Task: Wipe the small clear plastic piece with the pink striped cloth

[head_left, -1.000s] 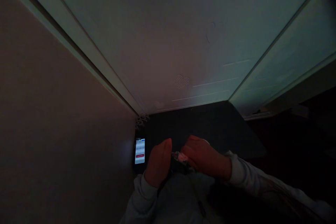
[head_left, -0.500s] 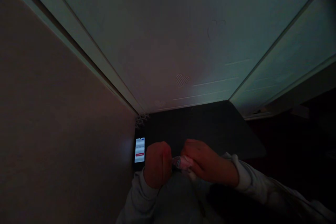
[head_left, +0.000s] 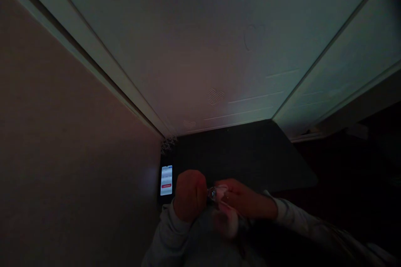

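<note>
In the dim light my left hand [head_left: 190,195] is closed in a fist. A small clear, shiny object [head_left: 212,193] pokes out from its right side; the rest is hidden in the fist, and I cannot tell its kind. My right hand [head_left: 242,197] is closed on a soft pink strip [head_left: 222,192] that looks like cloth, held right against the shiny object. A loose, blurred pink end [head_left: 228,221] hangs below the right hand.
A dark tabletop [head_left: 250,156] lies beneath my hands, against a pale panel with embossed hearts [head_left: 216,96]. A lit phone [head_left: 166,180] sits at its left edge, below a whitish tangled decoration [head_left: 168,145]. A plain wall [head_left: 78,154] closes off the left.
My right hand has shifted slightly left and turned, and the pink strip now shows a loose end hanging lower. More of the shiny object shows. The left fist has barely moved.
</note>
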`<state>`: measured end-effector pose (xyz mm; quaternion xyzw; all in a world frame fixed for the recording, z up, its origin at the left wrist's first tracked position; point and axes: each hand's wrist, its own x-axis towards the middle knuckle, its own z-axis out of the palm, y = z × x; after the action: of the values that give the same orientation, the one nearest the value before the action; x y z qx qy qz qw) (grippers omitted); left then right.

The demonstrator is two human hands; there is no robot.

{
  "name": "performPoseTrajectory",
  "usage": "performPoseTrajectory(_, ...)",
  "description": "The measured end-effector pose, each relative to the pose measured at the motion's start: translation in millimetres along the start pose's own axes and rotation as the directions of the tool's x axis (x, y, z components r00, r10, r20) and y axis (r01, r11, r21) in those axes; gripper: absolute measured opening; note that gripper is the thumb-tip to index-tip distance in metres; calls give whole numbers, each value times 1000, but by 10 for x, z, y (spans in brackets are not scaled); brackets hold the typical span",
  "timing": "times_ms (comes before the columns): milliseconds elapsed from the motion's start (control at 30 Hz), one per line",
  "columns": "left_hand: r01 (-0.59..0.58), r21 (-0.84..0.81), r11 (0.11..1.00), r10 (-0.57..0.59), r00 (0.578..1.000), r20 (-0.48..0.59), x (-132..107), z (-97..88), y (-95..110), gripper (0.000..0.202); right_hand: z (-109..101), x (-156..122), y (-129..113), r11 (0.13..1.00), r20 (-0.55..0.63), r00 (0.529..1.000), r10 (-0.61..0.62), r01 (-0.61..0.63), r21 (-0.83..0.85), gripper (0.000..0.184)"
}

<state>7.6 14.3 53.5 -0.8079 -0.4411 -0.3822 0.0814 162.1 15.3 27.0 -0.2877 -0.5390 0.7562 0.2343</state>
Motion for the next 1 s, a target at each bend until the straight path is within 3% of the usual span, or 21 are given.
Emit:
performPoseTrajectory(167, -3, -44, 999, 6, 998, 61, 10, -13, 1, 35, 35, 25, 149, 913, 93, 983, 159, -182, 365, 45)
performPoseTrajectory(267, 50, -80, 996, -41, 993, 110, -10, 16, -9, 34, 40, 43, 214, 881, 92, 983, 156, -181, 437, 42)
performPoseTrajectory(333, 166, -118, 979, -141, 971, 195, -39, 62, -15, 34, 22, 59, 251, 894, 70, 985, 157, -172, 414, 40)
performPoseTrajectory(400, 355, -168, 920, -285, 897, 339, -77, 116, -16, 31, -25, 71, 283, 945, -1, 988, 156, -149, 291, 38)
performPoseTrajectory(500, 630, -221, 744, -445, 715, 539, -142, 180, -12, 26, -139, 69, 310, 990, -157, 986, 51, -70, -122, 34)
performPoseTrajectory(567, 740, -239, 628, -500, 620, 605, -192, 200, -17, 28, -222, 51, 316, 898, -189, 980, -65, -25, -439, 31)
performPoseTrajectory(700, 846, -264, 464, -534, 505, 678, -275, 182, -90, 40, -328, -7, 303, 549, -95, 973, -209, 36, -835, 20)
performPoseTrajectory(767, 877, -245, 412, -532, 450, 717, -282, 145, -146, 45, -343, -32, 282, 401, -50, 962, -268, 65, -914, 20)
performPoseTrajectory(867, 907, -188, 378, -522, 376, 766, -247, 77, -204, 54, -340, -43, 230, 249, 31, 931, -363, 129, -960, 25)
performPoseTrajectory(1000, 895, -128, 428, -509, 356, 783, -224, 30, -198, 57, -314, -5, 169, 141, 159, 888, -432, 241, -960, 22)
